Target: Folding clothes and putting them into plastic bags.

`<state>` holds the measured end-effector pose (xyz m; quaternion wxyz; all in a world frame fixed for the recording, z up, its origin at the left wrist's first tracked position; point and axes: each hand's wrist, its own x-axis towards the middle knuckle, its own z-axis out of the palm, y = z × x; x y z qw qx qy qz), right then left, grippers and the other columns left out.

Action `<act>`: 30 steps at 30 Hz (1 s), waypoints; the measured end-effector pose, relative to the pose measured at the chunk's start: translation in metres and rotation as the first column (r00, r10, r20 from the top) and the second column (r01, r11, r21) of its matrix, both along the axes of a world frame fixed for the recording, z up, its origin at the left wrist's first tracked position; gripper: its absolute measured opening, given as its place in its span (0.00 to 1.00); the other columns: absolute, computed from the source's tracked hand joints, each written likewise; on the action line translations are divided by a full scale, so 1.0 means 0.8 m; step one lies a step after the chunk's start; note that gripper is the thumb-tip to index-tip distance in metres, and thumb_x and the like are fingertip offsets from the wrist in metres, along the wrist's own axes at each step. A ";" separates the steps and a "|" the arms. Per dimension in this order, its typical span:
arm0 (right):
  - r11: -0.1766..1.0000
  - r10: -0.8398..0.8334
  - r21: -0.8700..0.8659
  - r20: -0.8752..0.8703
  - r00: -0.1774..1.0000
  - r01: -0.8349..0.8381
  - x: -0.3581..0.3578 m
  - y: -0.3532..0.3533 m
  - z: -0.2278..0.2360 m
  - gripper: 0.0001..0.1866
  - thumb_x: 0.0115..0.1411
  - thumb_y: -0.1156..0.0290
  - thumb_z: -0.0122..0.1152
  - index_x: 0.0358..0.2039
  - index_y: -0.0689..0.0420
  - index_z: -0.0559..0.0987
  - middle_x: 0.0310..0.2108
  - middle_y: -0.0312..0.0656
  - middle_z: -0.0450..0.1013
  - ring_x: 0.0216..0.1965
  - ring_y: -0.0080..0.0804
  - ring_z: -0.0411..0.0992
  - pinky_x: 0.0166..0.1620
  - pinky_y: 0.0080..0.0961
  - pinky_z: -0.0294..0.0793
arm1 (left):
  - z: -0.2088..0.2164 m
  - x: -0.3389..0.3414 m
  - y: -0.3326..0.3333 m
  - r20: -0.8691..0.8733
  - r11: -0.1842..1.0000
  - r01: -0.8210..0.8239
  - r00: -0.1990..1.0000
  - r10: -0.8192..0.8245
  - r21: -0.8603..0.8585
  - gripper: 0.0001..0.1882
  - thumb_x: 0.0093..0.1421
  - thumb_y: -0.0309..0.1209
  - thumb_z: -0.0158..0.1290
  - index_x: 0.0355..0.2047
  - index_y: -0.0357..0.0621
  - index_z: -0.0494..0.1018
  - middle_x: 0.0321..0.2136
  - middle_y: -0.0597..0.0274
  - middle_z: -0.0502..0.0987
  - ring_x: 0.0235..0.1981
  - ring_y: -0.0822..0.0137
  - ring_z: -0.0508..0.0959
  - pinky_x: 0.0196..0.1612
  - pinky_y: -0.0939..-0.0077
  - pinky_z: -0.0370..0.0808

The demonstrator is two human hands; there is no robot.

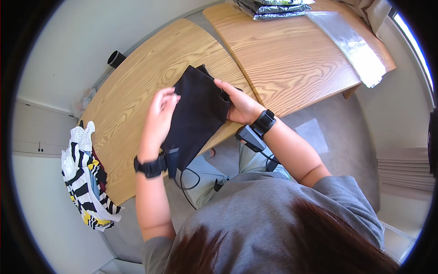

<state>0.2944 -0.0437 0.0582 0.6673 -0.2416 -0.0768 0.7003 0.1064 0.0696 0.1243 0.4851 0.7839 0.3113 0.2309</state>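
A folded black garment (196, 107), which looks like plain dark cloth, lies slanted over the near edge of the wooden table, its lower end hanging toward my lap. My right hand (242, 104) grips its right edge, thumb on top and the fingers partly hidden by the folds. At the left edge of the cloth is my left hand (160, 109), its fingers loosely bent and a little blurred, the tips over the fabric. Both wrists wear black straps with small devices and cables.
The wooden table (150, 59) meets a second wooden table (283, 59) on the right. Plastic-wrapped packages (273, 9) and clear plastic bags (349, 45) lie there. Patterned clothes (86, 182) hang over the left end. A black cylinder (116, 59) stands by the wall.
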 end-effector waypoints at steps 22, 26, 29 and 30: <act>0.990 0.132 -0.117 0.965 -0.225 0.078 0.061 0.024 0.022 0.19 0.55 0.57 0.60 0.35 0.63 0.77 0.28 0.49 0.75 0.34 0.38 0.73 0.37 0.28 0.69 | -0.088 -0.114 -0.094 -0.220 0.735 0.099 0.973 0.069 0.671 0.28 0.46 0.26 0.51 0.52 0.51 0.69 0.60 0.54 0.59 0.62 0.48 0.54 0.61 0.56 0.55; 0.996 0.070 -0.046 0.936 -0.346 0.076 0.052 0.018 0.018 0.19 0.56 0.58 0.59 0.37 0.62 0.75 0.28 0.49 0.75 0.34 0.40 0.74 0.37 0.29 0.70 | -0.090 -0.112 -0.099 -0.268 0.693 0.111 0.955 0.123 0.712 0.29 0.45 0.26 0.51 0.52 0.55 0.70 0.60 0.55 0.59 0.62 0.49 0.56 0.60 0.58 0.56; 0.990 -0.037 0.086 0.920 -0.389 0.109 0.040 0.016 0.009 0.17 0.57 0.60 0.57 0.39 0.62 0.73 0.28 0.52 0.74 0.33 0.46 0.74 0.37 0.33 0.71 | -0.095 -0.114 -0.099 -0.261 0.685 0.112 0.958 0.118 0.720 0.28 0.46 0.27 0.52 0.51 0.56 0.71 0.60 0.54 0.59 0.62 0.49 0.55 0.59 0.55 0.56; 0.987 -0.048 0.105 0.917 -0.396 0.124 0.037 0.017 0.005 0.16 0.58 0.61 0.56 0.39 0.61 0.72 0.28 0.54 0.74 0.33 0.50 0.73 0.37 0.36 0.71 | -0.094 -0.114 -0.099 -0.259 0.686 0.110 0.959 0.118 0.719 0.28 0.46 0.27 0.52 0.51 0.56 0.71 0.60 0.54 0.59 0.62 0.49 0.55 0.59 0.55 0.56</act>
